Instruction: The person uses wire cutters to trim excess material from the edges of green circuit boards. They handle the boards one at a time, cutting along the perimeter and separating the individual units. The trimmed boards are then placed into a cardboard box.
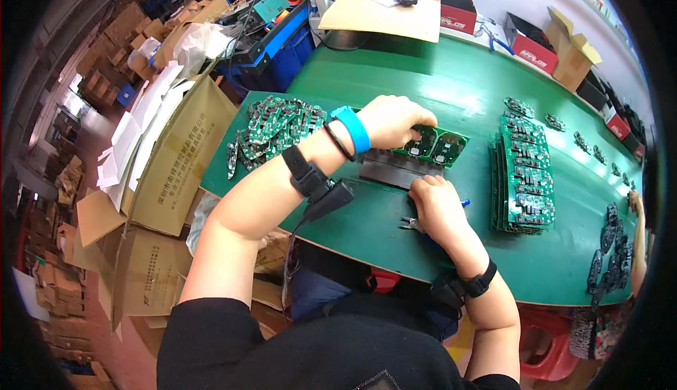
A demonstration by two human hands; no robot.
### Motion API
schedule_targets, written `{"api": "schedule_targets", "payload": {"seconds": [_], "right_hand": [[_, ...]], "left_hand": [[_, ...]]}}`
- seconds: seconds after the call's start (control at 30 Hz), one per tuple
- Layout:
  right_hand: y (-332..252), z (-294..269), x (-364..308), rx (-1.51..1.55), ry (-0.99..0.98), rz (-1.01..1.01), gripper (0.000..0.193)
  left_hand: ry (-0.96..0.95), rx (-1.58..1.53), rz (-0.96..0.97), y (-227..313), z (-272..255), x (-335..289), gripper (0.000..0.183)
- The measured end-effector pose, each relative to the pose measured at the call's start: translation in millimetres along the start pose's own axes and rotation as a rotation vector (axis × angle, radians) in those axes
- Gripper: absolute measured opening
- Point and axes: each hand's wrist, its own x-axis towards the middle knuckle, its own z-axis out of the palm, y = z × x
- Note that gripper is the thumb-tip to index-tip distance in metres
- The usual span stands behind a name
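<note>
- Our left hand (pixel 395 122) pinches a green panel (pixel 449 147) behind the dark block (pixel 391 169)
- Our right hand (pixel 438 210) curls in front, can't tell its hold
- Heaped boards (pixel 285 123) left of it look done, stacked panels (pixel 529 182) right seem pending

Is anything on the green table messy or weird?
One thing looks untidy: the small circuit boards on the left lie in a jumbled heap, while the bigger boards on the right are stacked up. I can't see anything spilled or clearly broken.
</note>
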Motion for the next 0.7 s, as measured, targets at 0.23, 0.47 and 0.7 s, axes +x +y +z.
{"api": "schedule_targets", "payload": {"seconds": [0.23,0.47,0.7], "right_hand": [[3.4,2.0,-3.0,0.014,0.005,-0.025,0.006],[5.9,-3.0,-0.4,0.137,0.002,-0.046,0.008],[8.2,-23.9,5.5,0.327,0.434,0.387,0.024]], "left_hand": [[-0.025,0.034,0.020,-10.3,0.8,13.0,0.047],[-0.256,-0.183,-0.022,-73.9,18.1,76.7,0.050],[-0.168,-0.455,-0.097,-62.6,-20.1,47.5,0.040]]}}
